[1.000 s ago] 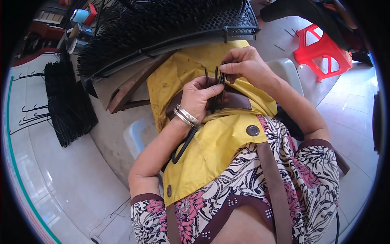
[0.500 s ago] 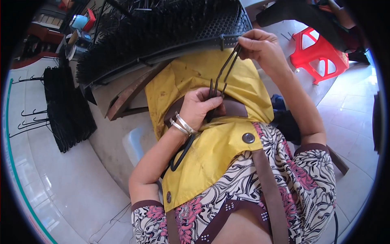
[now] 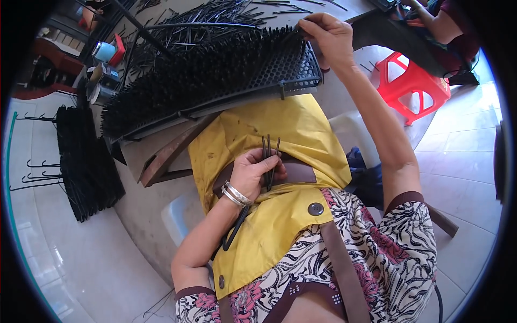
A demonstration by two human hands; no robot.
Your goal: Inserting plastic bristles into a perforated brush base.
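My left hand (image 3: 252, 175), a bangle at its wrist, is closed in front of my apron round a few thin black rods (image 3: 269, 148) that point upward. Below that wrist hangs a black loop (image 3: 233, 237). Stretched out far and to the right, my right hand (image 3: 333, 42) pinches a thin black rod at the right end of a black perforated panel (image 3: 293, 72). The rod is mostly lost against the dark background. Dense black upright rods (image 3: 194, 75) stand like bristles over most of the panel, leaving bare holes at its right end.
Loose black rods (image 3: 199, 35) lie heaped behind the panel. A bundle of black hooked pieces (image 3: 89, 161) lies at left. Brown frame legs (image 3: 172, 156) stand under the panel. A red stool (image 3: 412, 89) and another person's arm (image 3: 439, 21) are at the far right.
My right hand has moved away from my left, up to the panel's right end with the rod. The left hand still grips its rods. The view has shifted, showing more behind the panel.
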